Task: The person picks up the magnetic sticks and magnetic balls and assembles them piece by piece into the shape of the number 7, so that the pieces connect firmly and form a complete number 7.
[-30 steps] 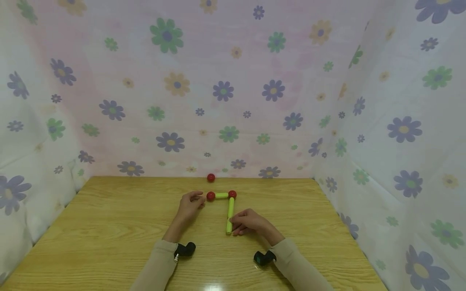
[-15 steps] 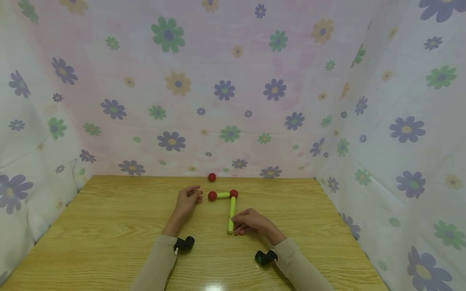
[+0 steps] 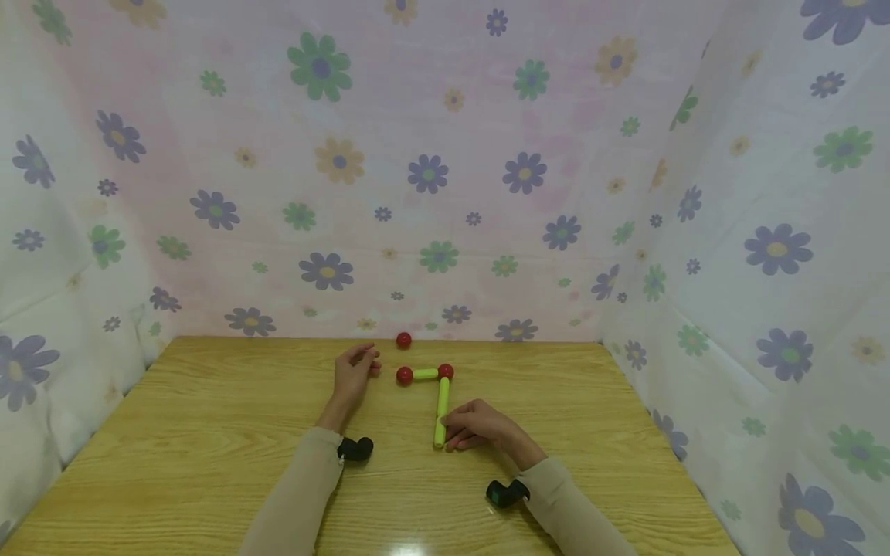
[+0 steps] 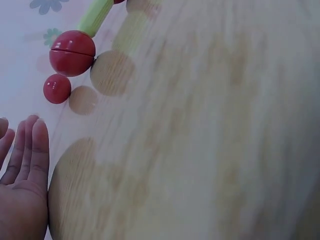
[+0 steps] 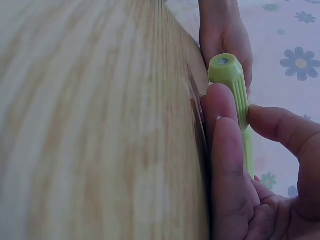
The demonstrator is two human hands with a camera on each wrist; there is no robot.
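Observation:
My right hand pinches the near yellow-green rod between thumb and fingers; in the right wrist view this ribbed rod shows a metallic dot at its end. It lines up with a second yellow-green rod, which runs up to a red ball. A sideways rod links that ball to another red ball. Left of that ball, my left hand is apart from the pieces, its fingers fairly straight and holding nothing. The left wrist view shows its fingers and palm.
A loose red ball sits at the table's back edge, close to the flowered cloth. That cloth also rises along both sides of the wooden table. Each wrist carries a black camera.
My left hand has drawn away from the left red ball, moving left and toward the back of the table. The right hand and the joined pieces stay in place.

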